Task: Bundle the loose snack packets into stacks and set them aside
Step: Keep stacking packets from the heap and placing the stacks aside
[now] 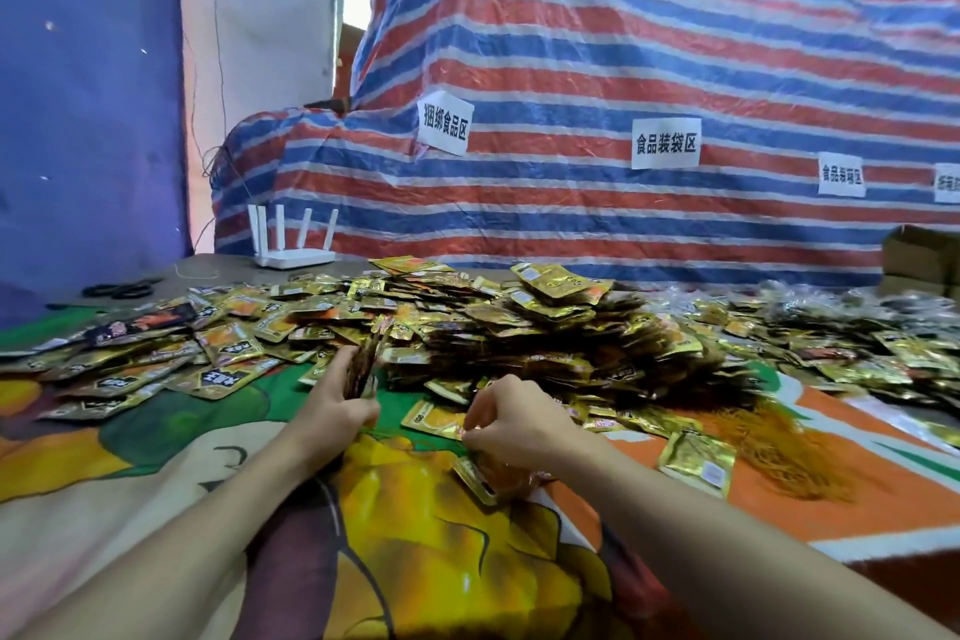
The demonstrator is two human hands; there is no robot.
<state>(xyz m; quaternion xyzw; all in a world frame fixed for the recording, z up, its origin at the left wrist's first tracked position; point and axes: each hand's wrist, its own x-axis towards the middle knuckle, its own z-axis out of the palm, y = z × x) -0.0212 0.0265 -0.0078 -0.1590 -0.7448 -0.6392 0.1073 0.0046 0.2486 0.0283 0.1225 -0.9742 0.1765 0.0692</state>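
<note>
A big heap of gold and orange snack packets (519, 322) covers the middle of the table. My left hand (337, 400) grips an upright stack of packets (366, 359) at the heap's near edge. My right hand (511, 424) is curled with its fingertips pinching at a flat gold packet (434, 418) on the cloth. Another small bundle of packets (478, 476) lies just below my right hand, partly hidden by my wrist. A thin cord (415, 444) runs across the cloth between my hands.
Loose packets spread left (130, 359) and right (831, 343) over the colourful printed cloth (441, 561). A tangle of orange rubber bands (789, 452) lies at right, beside a single packet (698, 463). A white router (293, 244) and black scissors (122, 288) sit at the back left.
</note>
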